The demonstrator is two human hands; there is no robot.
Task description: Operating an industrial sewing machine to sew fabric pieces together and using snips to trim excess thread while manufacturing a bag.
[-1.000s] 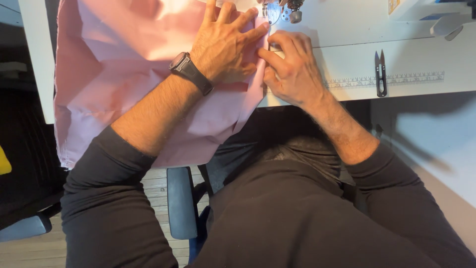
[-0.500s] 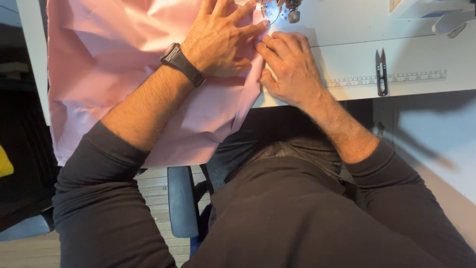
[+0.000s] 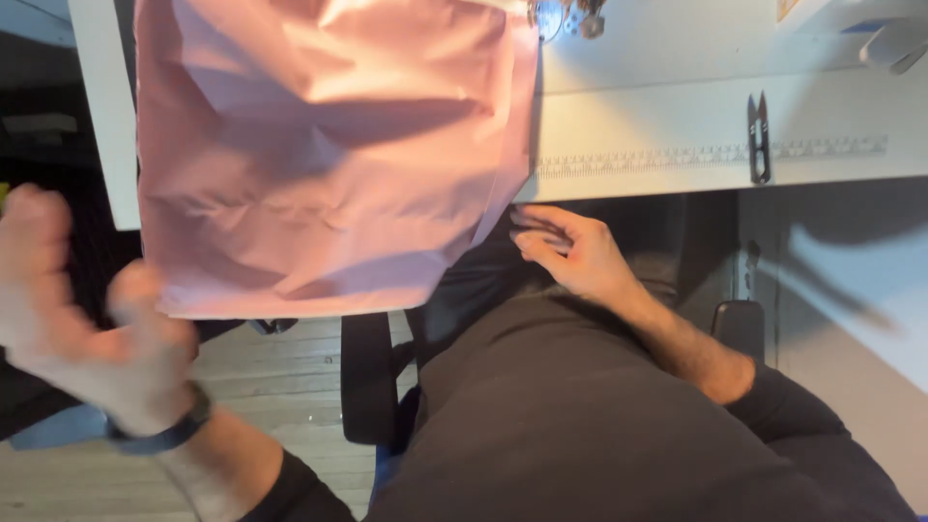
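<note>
The pink fabric (image 3: 329, 155) lay spread over the front edge of the white sewing table (image 3: 677, 126), its lower part hanging off the table toward the person's lap and its upper right corner close to the presser foot (image 3: 570, 17) of the machine. Half a second before, both hands had been pressed flat on the cloth beside the needle; both had since left it. The left hand (image 3: 87, 319) was now off the table at the lower left, near the hanging hem but not touching it, blurred by motion, fingers loosely spread and holding nothing; a dark wristwatch (image 3: 159, 435) sat on that wrist. The right hand (image 3: 570, 253) had dropped below the table edge onto the lap, just beside the fabric's right edge, fingers extended close together and empty. The thread snips (image 3: 759, 135) lay on the table by the printed ruler strip (image 3: 706, 155), in the same place as before.
</note>
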